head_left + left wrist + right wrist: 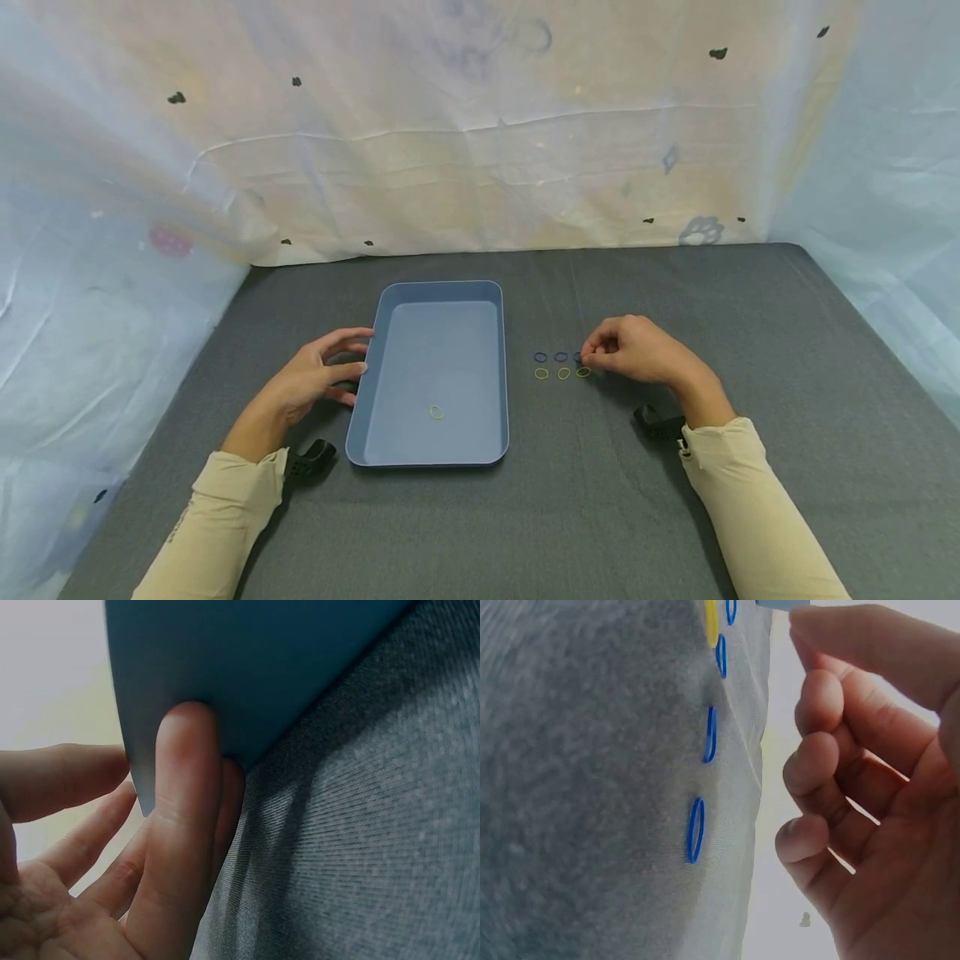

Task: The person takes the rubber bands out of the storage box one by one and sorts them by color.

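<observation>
On the left, my left hand (311,379) rests against the outer side of the blue-grey tray (365,383), its fingers fairly straight. In the left wrist view one fingertip (187,731) presses the tray wall (225,652). A thin yellow rubber band (437,412) lies inside the tray. To the tray's right, blue rubber bands (560,357) form a row behind yellow rubber bands (564,374). My right hand (637,346) is at the right end of these rows, thumb and forefinger tips together, partly covering a blue band. I cannot tell whether they hold a band.
Dark grey cloth (600,517) covers the table. A pale patterned sheet (480,167) hangs along its back edge, with pale blue sheeting (90,333) at the sides. Black wrist mounts (311,460) sit by both sleeves.
</observation>
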`<action>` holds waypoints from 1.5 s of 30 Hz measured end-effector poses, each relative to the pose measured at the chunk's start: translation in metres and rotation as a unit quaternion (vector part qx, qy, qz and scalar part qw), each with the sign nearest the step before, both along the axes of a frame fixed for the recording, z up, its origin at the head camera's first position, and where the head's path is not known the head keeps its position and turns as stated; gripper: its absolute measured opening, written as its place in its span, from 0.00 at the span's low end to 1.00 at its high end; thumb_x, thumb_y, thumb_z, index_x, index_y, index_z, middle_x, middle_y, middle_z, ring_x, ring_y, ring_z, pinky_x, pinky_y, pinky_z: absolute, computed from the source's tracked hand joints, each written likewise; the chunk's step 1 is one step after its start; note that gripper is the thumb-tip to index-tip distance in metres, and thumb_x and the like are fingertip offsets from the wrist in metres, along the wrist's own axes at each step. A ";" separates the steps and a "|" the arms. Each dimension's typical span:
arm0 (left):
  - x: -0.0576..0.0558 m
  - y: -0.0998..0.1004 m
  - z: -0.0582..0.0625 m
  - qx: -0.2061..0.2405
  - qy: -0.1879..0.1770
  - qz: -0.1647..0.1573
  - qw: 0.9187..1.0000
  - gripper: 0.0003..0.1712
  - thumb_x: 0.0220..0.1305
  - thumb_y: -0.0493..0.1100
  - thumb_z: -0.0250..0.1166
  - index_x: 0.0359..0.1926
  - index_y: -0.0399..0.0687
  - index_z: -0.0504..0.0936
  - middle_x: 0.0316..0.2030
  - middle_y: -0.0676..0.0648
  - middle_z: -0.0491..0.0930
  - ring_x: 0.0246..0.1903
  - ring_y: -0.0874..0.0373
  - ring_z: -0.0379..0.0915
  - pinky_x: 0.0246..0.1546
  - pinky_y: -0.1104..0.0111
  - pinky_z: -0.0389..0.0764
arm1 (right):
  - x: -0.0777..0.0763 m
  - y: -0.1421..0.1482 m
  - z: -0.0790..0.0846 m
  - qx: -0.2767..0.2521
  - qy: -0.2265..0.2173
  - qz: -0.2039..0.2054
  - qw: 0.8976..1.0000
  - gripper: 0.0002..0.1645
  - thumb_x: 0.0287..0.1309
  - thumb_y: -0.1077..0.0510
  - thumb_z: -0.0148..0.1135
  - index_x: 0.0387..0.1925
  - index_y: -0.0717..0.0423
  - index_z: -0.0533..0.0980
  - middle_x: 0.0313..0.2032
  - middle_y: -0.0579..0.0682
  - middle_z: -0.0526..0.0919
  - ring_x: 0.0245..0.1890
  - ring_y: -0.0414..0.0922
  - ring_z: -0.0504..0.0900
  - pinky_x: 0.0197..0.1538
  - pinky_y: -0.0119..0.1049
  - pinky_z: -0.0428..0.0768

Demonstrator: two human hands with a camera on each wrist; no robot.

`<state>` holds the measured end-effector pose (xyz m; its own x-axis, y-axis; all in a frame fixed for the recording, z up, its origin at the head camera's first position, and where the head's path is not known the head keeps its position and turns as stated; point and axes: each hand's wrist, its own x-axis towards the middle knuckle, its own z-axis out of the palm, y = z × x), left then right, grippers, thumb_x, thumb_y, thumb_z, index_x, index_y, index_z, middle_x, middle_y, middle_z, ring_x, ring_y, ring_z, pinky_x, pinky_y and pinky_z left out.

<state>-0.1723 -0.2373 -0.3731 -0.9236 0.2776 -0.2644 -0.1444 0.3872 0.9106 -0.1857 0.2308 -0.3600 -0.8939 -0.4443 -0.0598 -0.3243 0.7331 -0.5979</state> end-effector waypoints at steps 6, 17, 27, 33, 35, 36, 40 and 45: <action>0.000 0.000 -0.001 -0.002 0.001 0.002 1.000 0.36 0.71 0.42 0.62 0.75 0.50 0.59 0.70 0.34 0.59 0.56 0.42 0.71 0.36 0.59 0.88 | -0.001 -0.003 -0.001 -0.013 0.028 0.008 0.999 0.02 0.60 0.54 0.70 0.35 0.46 0.85 0.30 0.42 0.81 0.27 0.39 0.73 0.31 0.31 0.72; 0.002 0.002 -0.002 -0.008 0.004 0.002 1.000 0.35 0.71 0.41 0.62 0.75 0.50 0.60 0.70 0.34 0.60 0.57 0.39 0.71 0.37 0.59 0.88 | 0.002 -0.008 -0.001 -0.048 0.060 0.018 0.997 0.02 0.61 0.53 0.70 0.36 0.43 0.86 0.30 0.40 0.81 0.27 0.38 0.72 0.29 0.31 0.72; 0.002 0.001 -0.004 -0.004 0.003 -0.004 1.000 0.35 0.71 0.41 0.61 0.75 0.49 0.59 0.70 0.34 0.60 0.57 0.39 0.70 0.37 0.59 0.88 | 0.005 -0.016 -0.002 -0.069 0.061 0.027 0.995 0.03 0.59 0.53 0.72 0.36 0.42 0.85 0.31 0.39 0.81 0.27 0.38 0.73 0.30 0.30 0.72; 0.002 0.001 -0.003 -0.004 0.003 -0.003 1.000 0.35 0.72 0.40 0.61 0.75 0.50 0.59 0.69 0.33 0.60 0.56 0.40 0.72 0.37 0.59 0.88 | 0.006 -0.022 0.000 -0.064 0.061 0.034 0.995 0.03 0.59 0.53 0.71 0.37 0.44 0.86 0.31 0.39 0.80 0.28 0.38 0.73 0.30 0.30 0.72; 0.002 0.001 -0.002 -0.004 0.003 -0.003 1.000 0.35 0.72 0.40 0.61 0.75 0.50 0.59 0.70 0.33 0.60 0.56 0.40 0.72 0.37 0.59 0.88 | 0.007 -0.024 0.000 -0.063 0.059 0.037 0.996 0.04 0.60 0.53 0.71 0.37 0.45 0.86 0.31 0.39 0.80 0.28 0.38 0.73 0.31 0.30 0.73; 0.002 0.001 -0.002 -0.004 0.003 -0.003 1.000 0.35 0.72 0.40 0.61 0.75 0.50 0.59 0.70 0.33 0.60 0.56 0.40 0.72 0.37 0.59 0.88 | 0.007 -0.026 0.001 -0.062 0.058 0.039 0.996 0.04 0.60 0.53 0.71 0.37 0.45 0.86 0.31 0.39 0.80 0.28 0.38 0.73 0.31 0.30 0.73; 0.001 0.000 -0.001 -0.005 0.004 -0.003 1.000 0.35 0.72 0.40 0.61 0.76 0.50 0.59 0.70 0.34 0.60 0.57 0.40 0.71 0.37 0.59 0.88 | 0.007 -0.030 0.001 -0.056 0.054 0.048 0.996 0.05 0.60 0.52 0.70 0.38 0.45 0.86 0.32 0.39 0.80 0.30 0.38 0.74 0.31 0.30 0.73; 0.001 0.000 -0.001 -0.006 0.003 -0.003 1.000 0.35 0.72 0.40 0.61 0.76 0.50 0.59 0.71 0.34 0.59 0.57 0.40 0.72 0.37 0.60 0.87 | 0.008 -0.033 0.004 -0.056 0.049 0.049 0.996 0.04 0.60 0.51 0.70 0.37 0.43 0.85 0.32 0.39 0.79 0.30 0.38 0.73 0.31 0.31 0.72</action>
<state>-0.1716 -0.2377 -0.3742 -0.9234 0.2808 -0.2615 -0.1355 0.3991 0.9068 -0.1776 0.1981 -0.3564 -0.8455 -0.5281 0.0796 -0.4512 0.6264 -0.6356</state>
